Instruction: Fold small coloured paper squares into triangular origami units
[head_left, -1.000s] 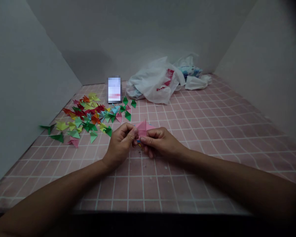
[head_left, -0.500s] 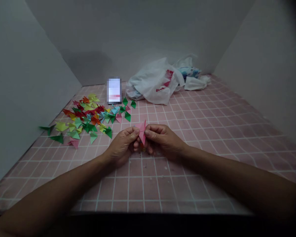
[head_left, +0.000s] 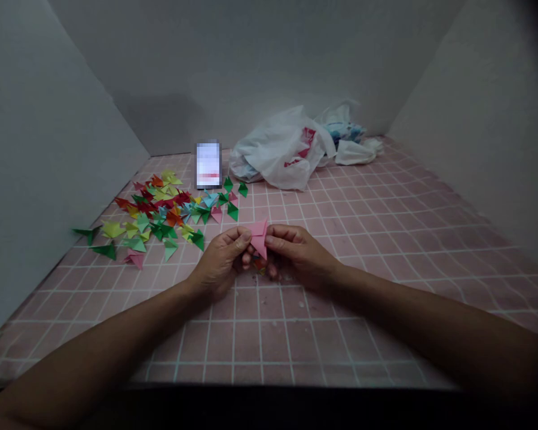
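So both hands are working over the middle of the worktop [head_left: 385,239], and a pink folded paper [head_left: 258,234] is sitting right between them, held up off the surface as far as I'm seeing. The left hand [head_left: 224,257] is gripping its left side, thumb pressing on the near face and the other fingers curling in behind. The right hand [head_left: 300,254] is curling too, its thumb and index finger meeting the right edge, but I'm not able to tell if it's properly pinching or just touching. The paper is showing a crease across it, with one point sticking up at the top right and another pointing down between the hands. Some small orange and yellow bit [head_left: 260,266] is peeking out below, mostly hiding behind the fingers, so no clue what it is.

Off to the left, a loose pile of folded paper pieces [head_left: 161,224] is spreading out in red, orange, yellow, blue, pink and a bunch of greens. A lit screen [head_left: 208,161], pixelated so it isn't readable, is standing upright just behind the pile. Next to that, a white plastic bag [head_left: 273,149] with red print is slumping near the back wall [head_left: 260,60], and a second bag [head_left: 344,130] with blue on it is lying behind its right end.
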The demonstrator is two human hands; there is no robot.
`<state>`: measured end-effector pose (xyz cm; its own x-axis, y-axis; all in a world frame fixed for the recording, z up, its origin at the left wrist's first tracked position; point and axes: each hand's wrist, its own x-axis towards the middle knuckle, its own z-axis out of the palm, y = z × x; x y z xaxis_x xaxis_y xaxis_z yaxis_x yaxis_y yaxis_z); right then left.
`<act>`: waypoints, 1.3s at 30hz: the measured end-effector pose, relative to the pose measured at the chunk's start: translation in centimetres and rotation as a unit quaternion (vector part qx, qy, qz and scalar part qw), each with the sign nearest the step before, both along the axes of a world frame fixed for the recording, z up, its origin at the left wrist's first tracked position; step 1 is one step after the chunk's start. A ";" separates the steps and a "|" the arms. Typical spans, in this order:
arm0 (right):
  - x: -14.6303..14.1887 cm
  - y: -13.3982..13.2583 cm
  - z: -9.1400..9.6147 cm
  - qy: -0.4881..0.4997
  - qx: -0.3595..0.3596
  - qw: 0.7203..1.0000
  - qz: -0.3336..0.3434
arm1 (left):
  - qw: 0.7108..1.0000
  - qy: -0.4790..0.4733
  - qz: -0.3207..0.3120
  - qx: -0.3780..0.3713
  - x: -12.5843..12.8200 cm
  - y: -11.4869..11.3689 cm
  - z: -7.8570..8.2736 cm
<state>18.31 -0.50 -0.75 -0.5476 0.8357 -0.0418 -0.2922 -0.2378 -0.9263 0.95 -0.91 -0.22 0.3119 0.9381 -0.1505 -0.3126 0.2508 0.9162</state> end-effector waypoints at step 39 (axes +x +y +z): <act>-2.0 -1.0 2.4 -0.391 0.520 0.723 -0.231 | 0.703 0.462 0.147 0.520 -0.9 -1.4 1.3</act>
